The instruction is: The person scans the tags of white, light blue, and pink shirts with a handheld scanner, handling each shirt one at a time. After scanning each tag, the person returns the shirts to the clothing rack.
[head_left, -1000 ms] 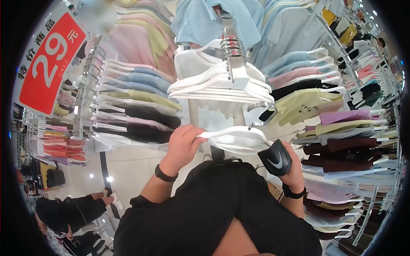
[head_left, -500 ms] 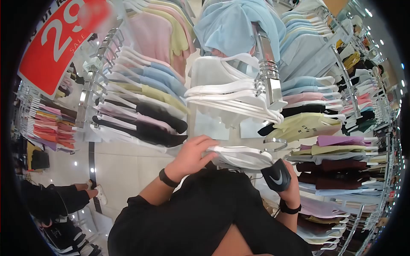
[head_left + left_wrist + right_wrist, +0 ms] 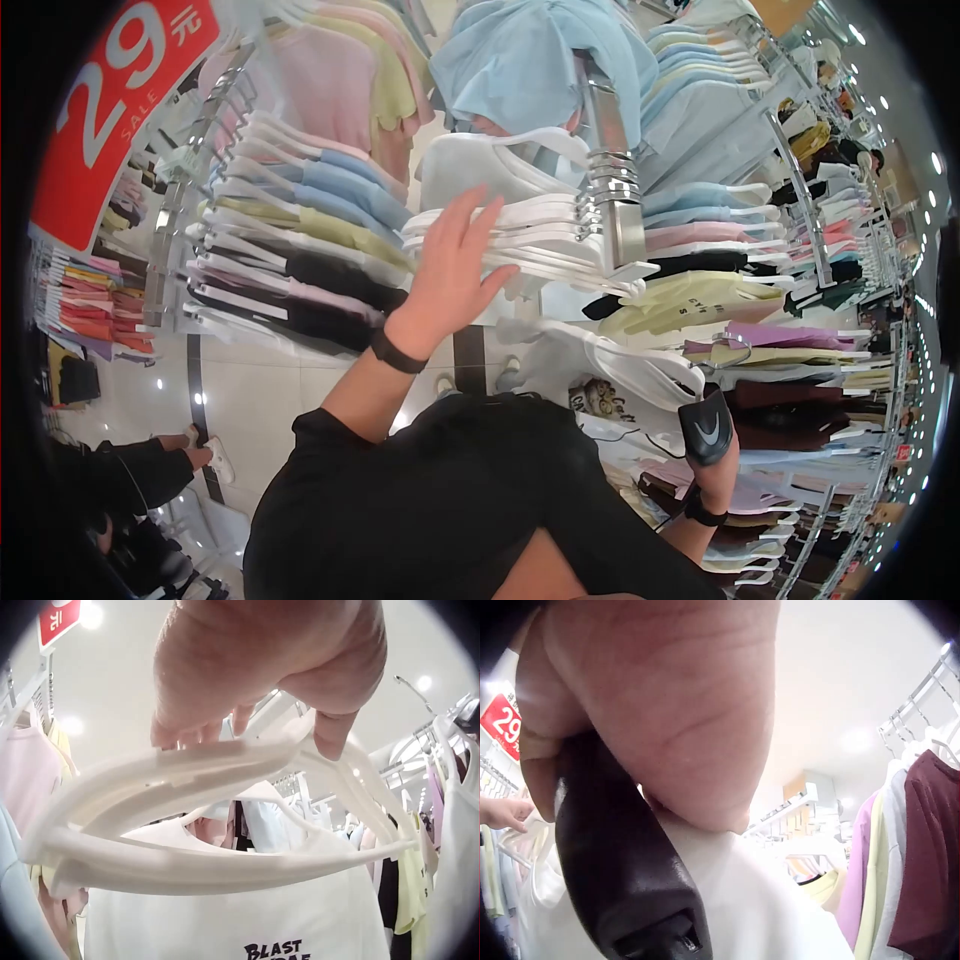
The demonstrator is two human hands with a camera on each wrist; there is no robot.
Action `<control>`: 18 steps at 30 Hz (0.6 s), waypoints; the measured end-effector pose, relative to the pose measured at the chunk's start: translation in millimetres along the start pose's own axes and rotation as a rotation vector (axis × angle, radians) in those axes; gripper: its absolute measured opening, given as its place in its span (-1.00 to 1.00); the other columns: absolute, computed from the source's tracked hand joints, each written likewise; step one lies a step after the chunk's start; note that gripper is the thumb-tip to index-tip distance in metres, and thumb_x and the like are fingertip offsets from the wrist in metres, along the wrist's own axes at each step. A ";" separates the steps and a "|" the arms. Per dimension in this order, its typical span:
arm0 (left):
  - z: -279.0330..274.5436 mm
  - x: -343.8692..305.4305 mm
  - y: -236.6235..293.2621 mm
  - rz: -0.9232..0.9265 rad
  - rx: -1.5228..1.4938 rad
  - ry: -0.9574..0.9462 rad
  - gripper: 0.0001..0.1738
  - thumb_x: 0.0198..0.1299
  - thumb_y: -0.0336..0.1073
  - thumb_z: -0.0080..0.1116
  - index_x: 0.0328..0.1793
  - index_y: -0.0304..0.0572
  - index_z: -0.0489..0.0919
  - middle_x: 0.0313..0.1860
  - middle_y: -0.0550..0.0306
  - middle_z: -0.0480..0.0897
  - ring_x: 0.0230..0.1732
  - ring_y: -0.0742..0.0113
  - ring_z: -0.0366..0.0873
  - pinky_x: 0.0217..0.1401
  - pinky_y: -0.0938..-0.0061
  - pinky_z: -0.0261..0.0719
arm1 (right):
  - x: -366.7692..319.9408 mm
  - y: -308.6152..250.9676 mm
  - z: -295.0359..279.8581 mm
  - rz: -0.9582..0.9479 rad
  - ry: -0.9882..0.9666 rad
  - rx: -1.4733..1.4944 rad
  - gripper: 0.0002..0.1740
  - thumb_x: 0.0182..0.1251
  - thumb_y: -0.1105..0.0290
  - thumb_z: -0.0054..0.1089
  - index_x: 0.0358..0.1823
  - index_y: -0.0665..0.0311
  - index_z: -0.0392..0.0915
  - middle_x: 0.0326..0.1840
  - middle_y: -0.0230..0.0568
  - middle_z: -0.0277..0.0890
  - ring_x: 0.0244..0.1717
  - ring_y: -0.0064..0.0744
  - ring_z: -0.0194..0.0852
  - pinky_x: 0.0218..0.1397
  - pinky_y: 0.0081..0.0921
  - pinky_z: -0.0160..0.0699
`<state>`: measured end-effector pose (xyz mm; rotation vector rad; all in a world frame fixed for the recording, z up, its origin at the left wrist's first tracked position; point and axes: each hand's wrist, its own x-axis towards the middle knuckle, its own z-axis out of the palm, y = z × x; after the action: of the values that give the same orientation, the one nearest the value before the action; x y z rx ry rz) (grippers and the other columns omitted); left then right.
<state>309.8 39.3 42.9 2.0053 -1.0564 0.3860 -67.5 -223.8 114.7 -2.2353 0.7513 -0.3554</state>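
"What's just changed?"

"The left hand [image 3: 450,275] has left the white top [image 3: 754,896] and now reaches over the bare white hangers [image 3: 195,870] on the far rack arm [image 3: 625,225], fingers straight, thumb apart. I can't tell whether it touches them."

"And the right hand [image 3: 716,475]?"

"Farther right now, curled round a black swoosh-marked object [image 3: 707,428]. The top hangs just left of it; any grip on its hanger is hidden."

"Meaning?"

"Probably the right hand minds the top alone, freeing the left for the bare hangers."
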 end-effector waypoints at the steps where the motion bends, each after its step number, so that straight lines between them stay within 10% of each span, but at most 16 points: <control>1: 6.6 7.7 -1.3 -0.003 0.014 -0.011 -0.06 0.12 -0.26 0.52 0.62 -0.21 0.31 0.60 -0.17 0.30 0.57 -0.24 0.27 0.58 -0.01 0.28 | 2.8 9.6 -2.2 -0.019 0.018 -0.012 -0.42 0.05 0.59 0.43 0.17 0.37 0.53 -0.05 -0.18 0.61 -0.07 -0.40 0.54 0.13 -0.48 0.52; 18: 27.1 51.2 -61.3 0.106 0.146 -0.278 -0.48 -0.09 -0.54 0.32 0.11 -0.23 0.67 0.11 -0.13 0.67 0.12 -0.24 0.60 0.21 0.02 0.56 | 74.2 130.3 -7.1 0.003 0.063 0.059 -0.28 -0.09 0.55 0.54 0.23 0.32 0.55 0.15 -0.07 0.61 0.18 -0.01 0.57 0.31 -0.27 0.49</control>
<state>386.6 9.7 24.1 2.1826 -1.3437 0.2496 -65.2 -345.6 27.0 -2.1765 0.7674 -0.4426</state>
